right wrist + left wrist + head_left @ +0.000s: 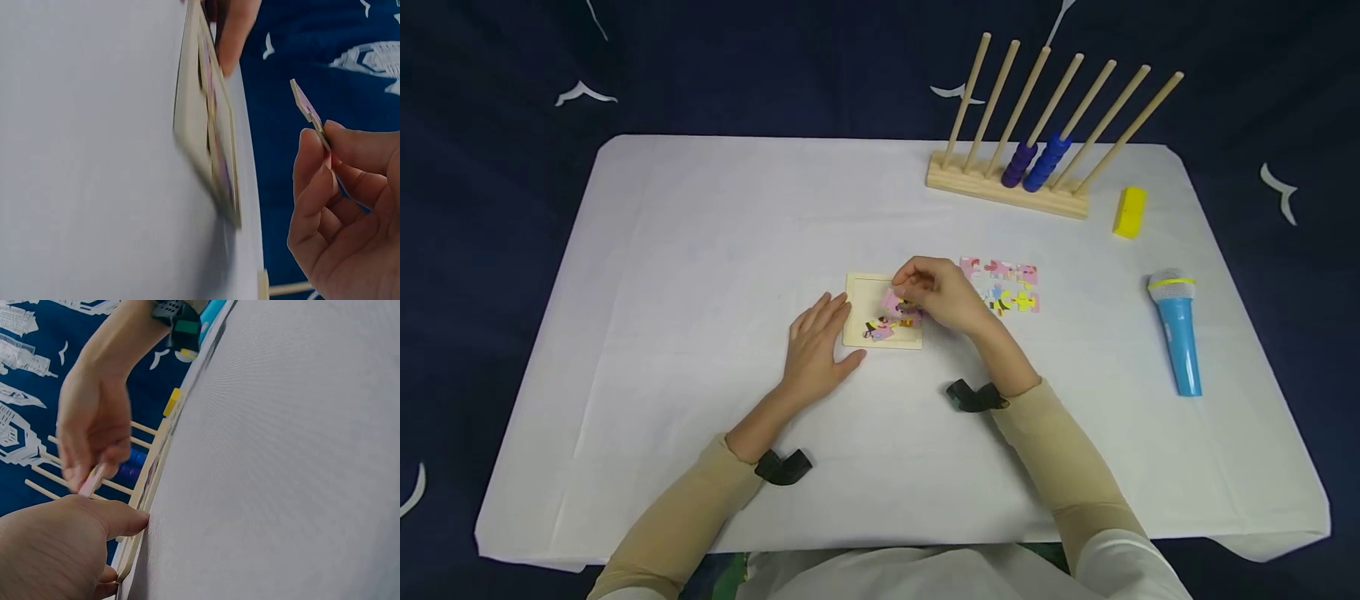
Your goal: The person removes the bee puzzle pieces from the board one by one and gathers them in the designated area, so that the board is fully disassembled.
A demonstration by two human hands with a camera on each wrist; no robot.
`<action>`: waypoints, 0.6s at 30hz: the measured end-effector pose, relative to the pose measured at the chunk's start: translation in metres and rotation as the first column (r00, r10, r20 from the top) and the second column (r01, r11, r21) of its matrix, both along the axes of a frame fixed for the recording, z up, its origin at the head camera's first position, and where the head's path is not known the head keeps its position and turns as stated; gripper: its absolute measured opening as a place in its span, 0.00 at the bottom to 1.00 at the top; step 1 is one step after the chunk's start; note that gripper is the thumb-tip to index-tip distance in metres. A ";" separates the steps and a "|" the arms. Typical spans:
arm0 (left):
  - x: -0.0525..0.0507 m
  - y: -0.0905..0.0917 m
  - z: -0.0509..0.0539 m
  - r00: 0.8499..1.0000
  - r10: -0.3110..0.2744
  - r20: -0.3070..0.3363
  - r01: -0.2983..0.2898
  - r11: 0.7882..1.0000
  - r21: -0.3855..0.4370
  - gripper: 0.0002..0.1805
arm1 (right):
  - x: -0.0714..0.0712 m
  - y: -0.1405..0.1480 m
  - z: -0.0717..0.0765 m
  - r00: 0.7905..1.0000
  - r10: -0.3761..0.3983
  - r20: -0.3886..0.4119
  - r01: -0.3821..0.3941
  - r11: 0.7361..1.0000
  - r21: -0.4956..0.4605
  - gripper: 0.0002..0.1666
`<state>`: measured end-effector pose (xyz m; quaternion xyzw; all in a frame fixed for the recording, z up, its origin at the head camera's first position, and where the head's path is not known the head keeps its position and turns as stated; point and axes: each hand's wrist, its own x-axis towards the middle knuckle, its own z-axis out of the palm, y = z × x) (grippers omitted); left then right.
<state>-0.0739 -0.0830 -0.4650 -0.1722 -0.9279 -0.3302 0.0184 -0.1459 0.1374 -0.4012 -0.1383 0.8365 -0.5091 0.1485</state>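
A square wooden puzzle tray [859,287] lies mid-table with a few pink pieces [880,328] along its lower part. My right hand [943,293] pinches a pink puzzle piece [307,106] between thumb and fingertips, above the tray. In the right wrist view that piece is held clear of the tray [190,119]. My left hand [816,354] rests at the tray's left edge with fingers extended; in the left wrist view its thumb [128,519] lies by the tray's edge. Loose pieces [1027,302] lie in rows right of the tray, partly hidden by my right hand.
A wooden peg stand [1007,193] with purple rings [1018,165] and blue rings [1047,164] stands at the back right. Further right are a yellow block [1130,212] and a blue toy microphone [1180,337]. A white cloth covers the table [700,250].
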 end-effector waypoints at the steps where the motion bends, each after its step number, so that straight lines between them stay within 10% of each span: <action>1: 0.000 0.000 0.000 1.000 0.001 0.000 -0.001 1.000 0.002 0.39 | 0.000 0.008 -0.001 1.000 -0.013 0.007 0.013 1.000 0.004 0.06; 18: 0.001 0.000 -0.001 1.000 0.006 0.001 -0.006 1.000 0.021 0.39 | 0.014 0.114 -0.008 0.991 -0.130 0.011 0.127 0.978 0.163 0.11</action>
